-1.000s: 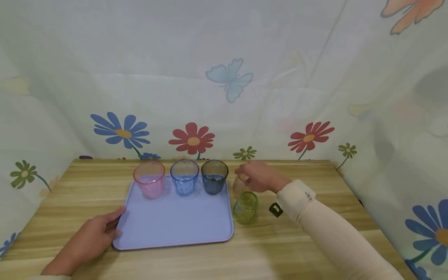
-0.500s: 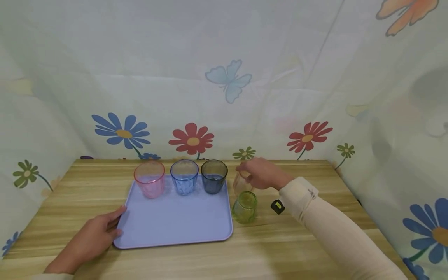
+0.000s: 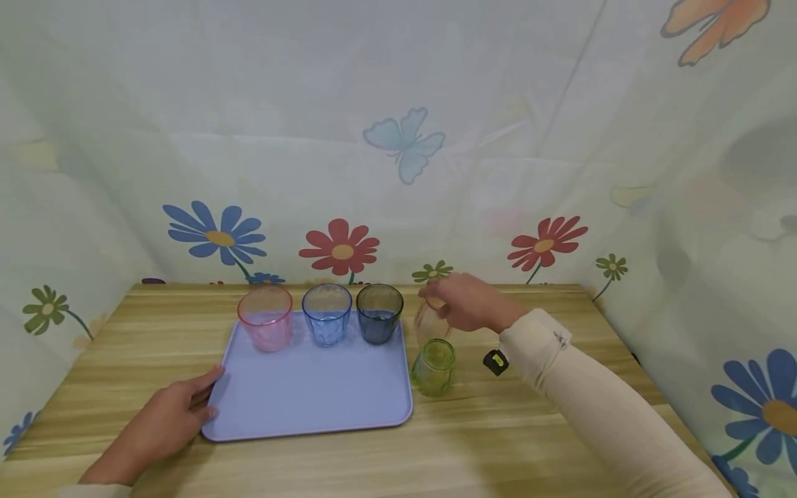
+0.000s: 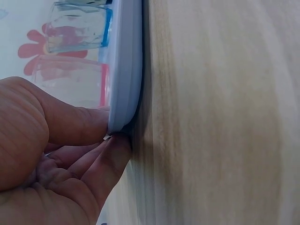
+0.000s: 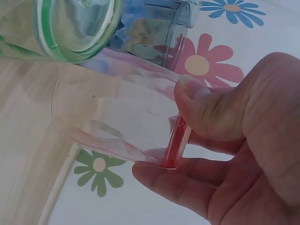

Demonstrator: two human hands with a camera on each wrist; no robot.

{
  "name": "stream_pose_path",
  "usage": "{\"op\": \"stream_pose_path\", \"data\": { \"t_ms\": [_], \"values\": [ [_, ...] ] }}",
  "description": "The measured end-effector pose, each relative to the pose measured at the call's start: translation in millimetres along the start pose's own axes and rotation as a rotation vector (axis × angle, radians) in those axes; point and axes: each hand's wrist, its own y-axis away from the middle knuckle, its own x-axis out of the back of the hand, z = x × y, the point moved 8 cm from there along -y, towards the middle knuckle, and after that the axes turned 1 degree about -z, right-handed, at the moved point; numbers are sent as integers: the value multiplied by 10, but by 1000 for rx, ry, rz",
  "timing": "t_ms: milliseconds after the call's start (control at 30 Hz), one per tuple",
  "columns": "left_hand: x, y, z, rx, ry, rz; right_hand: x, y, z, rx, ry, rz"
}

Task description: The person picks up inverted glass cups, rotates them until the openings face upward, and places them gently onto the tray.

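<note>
The clear, faintly peach, glass-like tumbler with a red-tinted base [image 5: 122, 112] is just beyond the tray's right edge, behind the green cup. It is upside down, and the right hand [image 3: 470, 303] grips it near its base between thumb and fingers. Over the last second that hand and the tumbler have risen slightly, so I judge the tumbler is being lifted; whether its rim has fully left the desk [image 3: 498, 443], I cannot tell.

The translucent green tumbler [image 3: 432, 373] stands inverted just beside the tray. The left hand [image 3: 163, 422] pinches the left edge of the rectangular lavender-blue tray [image 3: 311, 387], its hold unchanged, which probably steadies it. Along the tray's far side stand three upright translucent tumblers: pink [image 3: 268, 328], blue [image 3: 326, 325] and dark grey [image 3: 379, 321]. A small black object with a yellow-green mark [image 3: 496, 362] lies near the right cuff. Flower-printed white cloth [image 3: 249, 166] hangs behind.
</note>
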Motion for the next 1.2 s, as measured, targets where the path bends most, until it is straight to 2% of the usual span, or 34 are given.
{"op": "stream_pose_path", "data": {
  "t_ms": [167,300,533,867,1067,1200],
  "values": [
    [0,14,-5,20,9,-4,60,23,-29,-12,-18,-21],
    [1,6,-6,9,7,-4,94,39,-35,-29,-29,-31],
    [-2,9,-12,18,-5,-5,165,62,-58,-9,-6,-6],
    [-21,13,-11,10,9,-2,240,119,-53,-20,-35,5],
    [-12,16,1,23,-1,-4,282,134,-70,-23,-38,-1],
    [-1,18,22,8,-7,8,319,151,-90,-27,-39,-6]
  ]
}}
